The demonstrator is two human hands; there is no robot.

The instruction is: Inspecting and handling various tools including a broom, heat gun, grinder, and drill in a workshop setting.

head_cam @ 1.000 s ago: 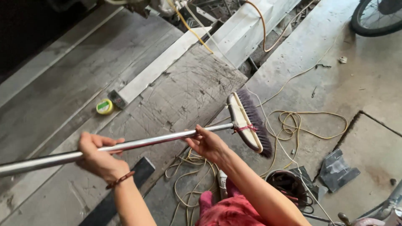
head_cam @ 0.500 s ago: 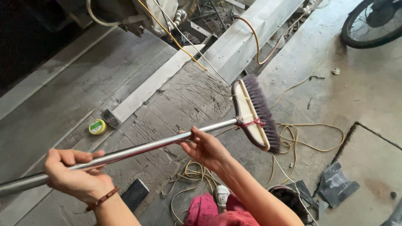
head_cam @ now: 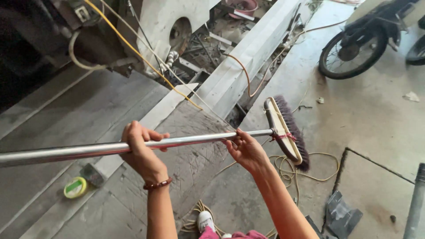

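Observation:
I hold a push broom level across the view by its long shiny metal handle (head_cam: 75,151). My left hand (head_cam: 141,150) is wrapped over the handle near its middle, with a bead bracelet on the wrist. My right hand (head_cam: 245,150) grips the handle from below, close to the broom head (head_cam: 287,132). The head is cream plastic with dark purple bristles and a red tie at the joint. It hangs above the dusty concrete floor (head_cam: 376,119), bristles pointing right.
A grey wooden platform (head_cam: 66,110) lies on the left with a round yellow-green tin (head_cam: 75,187) on it. Yellow cord (head_cam: 287,168) coils on the floor under the broom. Machinery and cables (head_cam: 164,40) stand at the top, a motorbike wheel (head_cam: 352,53) top right, a grey pipe (head_cam: 416,199) at right.
The broom head has lifted and swung toward the upper right, away from the platform. My left hand has slid along the handle closer to the head. The view has tilted up toward the machinery.

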